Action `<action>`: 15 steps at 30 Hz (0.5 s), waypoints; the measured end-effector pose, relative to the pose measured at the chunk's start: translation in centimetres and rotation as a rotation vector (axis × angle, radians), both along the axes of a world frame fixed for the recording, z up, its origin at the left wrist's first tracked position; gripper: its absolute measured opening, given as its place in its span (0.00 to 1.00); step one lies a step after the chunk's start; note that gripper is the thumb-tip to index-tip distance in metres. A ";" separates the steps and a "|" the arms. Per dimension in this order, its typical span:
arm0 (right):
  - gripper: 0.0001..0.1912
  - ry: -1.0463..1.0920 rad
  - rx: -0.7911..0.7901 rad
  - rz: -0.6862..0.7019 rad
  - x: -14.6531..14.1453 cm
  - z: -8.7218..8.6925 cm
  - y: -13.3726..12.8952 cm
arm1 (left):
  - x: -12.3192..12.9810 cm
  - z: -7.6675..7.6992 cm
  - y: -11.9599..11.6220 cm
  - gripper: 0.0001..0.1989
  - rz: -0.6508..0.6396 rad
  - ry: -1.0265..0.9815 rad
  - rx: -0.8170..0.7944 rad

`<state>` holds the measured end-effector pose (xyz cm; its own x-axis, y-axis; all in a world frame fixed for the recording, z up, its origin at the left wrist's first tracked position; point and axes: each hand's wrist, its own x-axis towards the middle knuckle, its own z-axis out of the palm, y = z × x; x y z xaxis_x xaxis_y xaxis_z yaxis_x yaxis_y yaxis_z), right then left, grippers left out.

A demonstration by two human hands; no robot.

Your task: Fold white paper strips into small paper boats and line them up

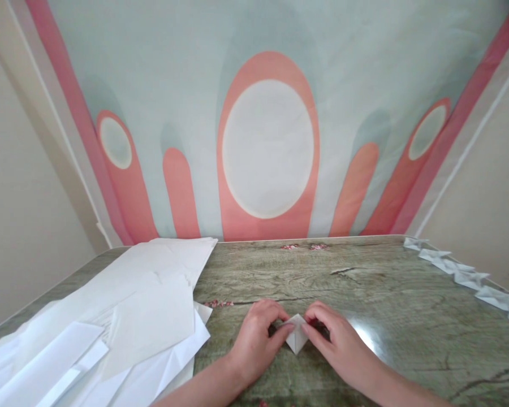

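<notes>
A small folded piece of white paper (pixel 297 338), diamond-shaped with a crease down its middle, is held low over the table's front middle. My left hand (pixel 258 330) pinches its left corner between thumb and fingers. On the other side, my right hand (pixel 331 333) grips the right corner the same way. The paper's lower point faces me, and its two side corners are partly hidden by my fingertips.
Loose white sheets and paper strips (pixel 152 322) lie in an overlapping pile on the left. Several folded white paper pieces (pixel 470 277) form a row along the right edge. The wood-patterned table (pixel 280 271) meets a pink and grey-green printed backdrop (pixel 267 232) behind.
</notes>
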<state>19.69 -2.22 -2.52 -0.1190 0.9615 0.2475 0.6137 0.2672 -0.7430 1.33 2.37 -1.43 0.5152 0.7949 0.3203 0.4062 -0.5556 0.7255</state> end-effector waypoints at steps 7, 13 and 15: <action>0.12 0.261 -0.114 0.037 -0.5 1.0 -0.7 | 0.4 -0.4 -0.3 0.11 -0.007 -0.366 -0.418; 0.11 0.232 -0.022 0.016 0.0 1.3 -0.4 | 0.4 0.1 -0.6 0.07 -0.011 -0.320 -0.369; 0.08 0.123 0.110 0.008 0.1 1.3 -0.4 | 0.4 0.6 -1.0 0.09 0.028 -0.233 -0.259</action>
